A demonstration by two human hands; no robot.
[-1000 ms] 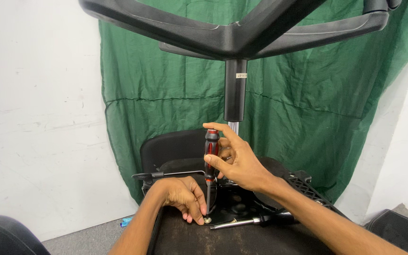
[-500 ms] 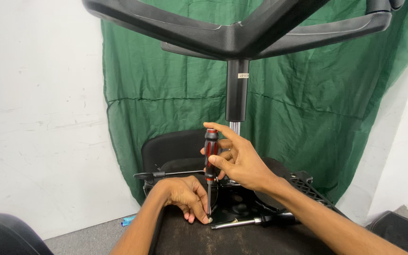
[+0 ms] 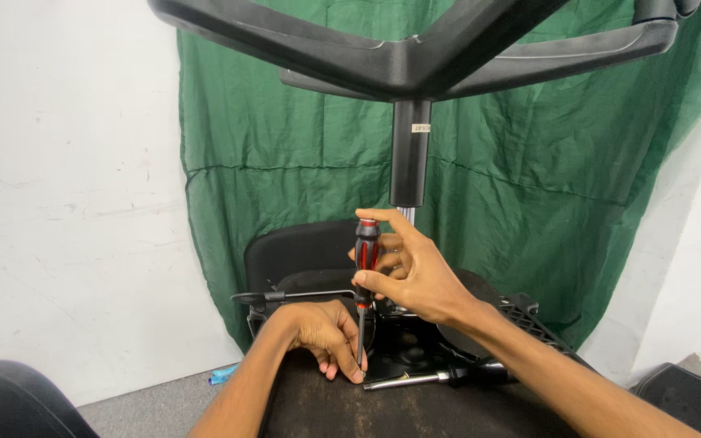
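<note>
Green cloth hangs over a white wall behind an upturned black office chair. Out front, the right hand is curled around the red-and-black handle of a screwdriver, holding it upright, shaft pointing down at the chair's dark underside. The left hand rests there with fingertips pinched beside the tip. Just right of the tip lies a chrome lever with a black grip. Above rise the black gas-lift column and the black star base.
</note>
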